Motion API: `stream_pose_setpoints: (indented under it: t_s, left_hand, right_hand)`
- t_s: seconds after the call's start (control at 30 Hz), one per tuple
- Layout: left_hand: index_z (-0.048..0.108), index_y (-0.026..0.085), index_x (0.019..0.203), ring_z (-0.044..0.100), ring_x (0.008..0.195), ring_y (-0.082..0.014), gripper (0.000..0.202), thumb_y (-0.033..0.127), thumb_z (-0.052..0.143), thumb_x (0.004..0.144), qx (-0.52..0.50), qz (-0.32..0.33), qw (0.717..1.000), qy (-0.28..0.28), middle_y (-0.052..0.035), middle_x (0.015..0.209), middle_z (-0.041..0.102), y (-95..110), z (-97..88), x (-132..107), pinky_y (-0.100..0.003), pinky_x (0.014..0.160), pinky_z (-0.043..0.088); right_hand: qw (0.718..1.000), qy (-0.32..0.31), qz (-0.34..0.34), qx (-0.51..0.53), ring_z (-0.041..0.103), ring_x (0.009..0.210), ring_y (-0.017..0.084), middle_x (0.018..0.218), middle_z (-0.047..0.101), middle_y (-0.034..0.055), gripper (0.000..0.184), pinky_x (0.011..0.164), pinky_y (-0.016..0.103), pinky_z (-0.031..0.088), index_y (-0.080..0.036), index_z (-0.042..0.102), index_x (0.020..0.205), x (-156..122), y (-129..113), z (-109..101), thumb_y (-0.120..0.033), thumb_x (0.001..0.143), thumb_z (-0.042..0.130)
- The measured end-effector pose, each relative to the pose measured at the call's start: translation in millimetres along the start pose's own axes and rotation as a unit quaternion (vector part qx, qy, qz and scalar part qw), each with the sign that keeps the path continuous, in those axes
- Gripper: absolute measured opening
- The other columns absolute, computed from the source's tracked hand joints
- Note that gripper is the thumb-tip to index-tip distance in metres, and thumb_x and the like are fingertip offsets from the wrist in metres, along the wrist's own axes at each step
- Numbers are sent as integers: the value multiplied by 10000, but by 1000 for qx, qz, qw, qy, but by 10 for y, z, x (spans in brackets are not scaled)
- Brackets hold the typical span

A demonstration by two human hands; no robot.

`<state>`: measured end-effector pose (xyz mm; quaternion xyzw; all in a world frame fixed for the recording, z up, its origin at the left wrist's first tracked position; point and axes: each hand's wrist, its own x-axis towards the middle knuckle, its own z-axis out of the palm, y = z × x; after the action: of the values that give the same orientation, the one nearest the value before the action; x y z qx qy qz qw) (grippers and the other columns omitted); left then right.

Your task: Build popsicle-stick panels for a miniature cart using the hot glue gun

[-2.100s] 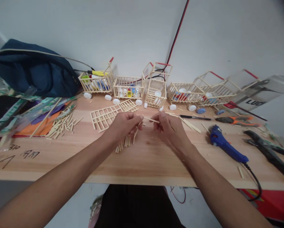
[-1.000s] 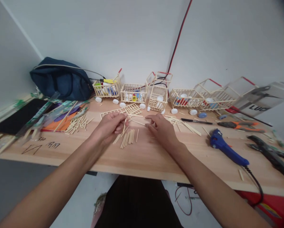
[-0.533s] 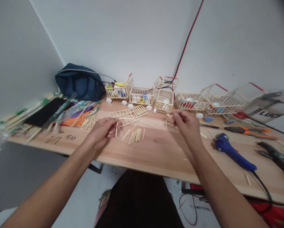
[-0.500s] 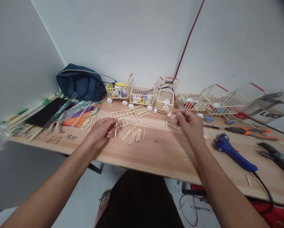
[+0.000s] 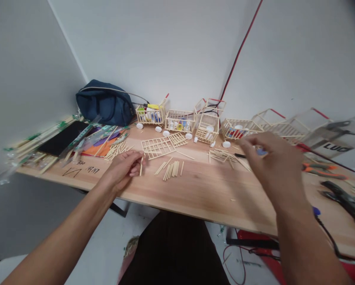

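right hand [image 5: 272, 166] moved right | left hand [image 5: 122, 170] pinches stick [image 5: 141, 169] | cart [image 5: 205, 137] holds caps [image 5: 209, 128]

Handwriting first: dark pen marks sit straight on the pale wooden bench [image 5: 195, 190], near its front-left corner. The upper scrawl [image 5: 80, 162] reads "310". Just right of it, a touch nearer the front edge, a second scrawl [image 5: 93, 170] looks like "47.97", but the digits are loose and I can't be sure. Left of that is a pen-drawn zigzag mark [image 5: 68, 172], no letters. At the right end, by the wall, a grey-and-white printed box [image 5: 348, 132] shows bold black capitals [image 5: 337, 147]: "LU" plus an unclear third letter. The green-printed wrappers [image 5: 85, 132] at the left edge are too blurred to read.
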<state>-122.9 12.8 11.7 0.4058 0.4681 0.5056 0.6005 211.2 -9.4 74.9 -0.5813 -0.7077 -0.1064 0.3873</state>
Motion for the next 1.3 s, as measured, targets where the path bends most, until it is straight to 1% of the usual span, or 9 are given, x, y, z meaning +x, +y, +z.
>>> stream_pose_setpoints:
  t_s: [0.07, 0.2, 0.27, 0.43, 0.57, 0.73, 0.87, 1.0, 1.3]
  left_hand:
    - [550, 111, 689, 301, 382, 7, 285, 315, 749, 683, -1, 0, 1000, -9, 7, 623, 570, 3, 69, -27, -131, 350, 175]
    - [532, 122, 645, 320, 366, 4, 314, 341, 753, 689, 0, 4, 1000, -17, 4, 614, 589, 5, 229, -66, -141, 348, 183]
    - [535, 122, 633, 318, 361, 4, 319, 350, 749, 694, 0, -5, 999, -36, 6, 602, 587, -8, 300, -76, -146, 349, 183]
    - [534, 126, 620, 314, 360, 3, 322, 362, 734, 708, 5, -6, 999, -44, 10, 581, 582, -78, 395, -70, -149, 352, 174]
    - [531, 128, 614, 319, 368, -1, 315, 360, 714, 722, 17, -7, 999, -40, 1, 584, 586, -133, 402, -53, -150, 354, 177]
    - [540, 127, 623, 322, 363, 1, 302, 350, 727, 706, 7, -13, 999, -33, 6, 587, 591, -170, 400, -26, -146, 350, 171]
    - [548, 126, 629, 316, 355, 2, 291, 338, 737, 694, 0, -18, 999, -27, 13, 577, 583, -188, 399, -13, -148, 351, 170]
    - [555, 124, 639, 320, 363, 1, 283, 331, 740, 692, -4, -15, 1000, -22, 8, 588, 586, -179, 396, -24, -149, 360, 178]
    - [522, 133, 624, 318, 364, 0, 297, 331, 734, 689, -5, -21, 999, -35, 8, 588, 584, -177, 441, -17, -150, 355, 176]
  right_hand:
    - [997, -40, -9, 70, 623, 792, 227, 809, 686, 54, 201, 749, 381, 455, -227, 610, 724, -36, -169, 188, -365, 870, 598]
    - [964, -169, 24, 205, 637, 809, 171, 991, 705, 53, 201, 652, 290, 444, -219, 663, 989, -80, -403, 576, -352, 863, 580]
    - [950, -202, 22, 236, 628, 800, 156, 998, 709, 50, 219, 645, 271, 432, -213, 666, 1000, -81, -438, 712, -347, 877, 544]
    - [956, -217, 28, 198, 538, 645, 129, 675, 643, -2, 219, 631, 262, 375, -190, 606, 691, -70, -328, 867, -283, 864, 508]
    - [950, -235, 34, 201, 549, 663, 130, 750, 674, 2, 224, 638, 256, 385, -195, 649, 794, -70, -213, 893, -341, 887, 508]
    - [965, -255, 23, 52, 578, 763, 151, 833, 678, 35, 128, 695, 264, 387, -187, 658, 805, -20, -91, 1031, -184, 840, 535]
    - [957, -289, 12, 5, 562, 759, 164, 856, 660, 50, 70, 651, 266, 352, -190, 631, 808, 25, -123, 1154, -222, 838, 577]
    - [946, -322, 3, -48, 557, 745, 172, 872, 663, 86, 123, 604, 272, 305, -180, 606, 802, 41, -188, 1117, -195, 863, 501]
    - [909, -401, 26, -110, 540, 620, 180, 701, 655, 76, 209, 544, 282, 250, -193, 566, 673, -267, -218, 693, -275, 856, 506]
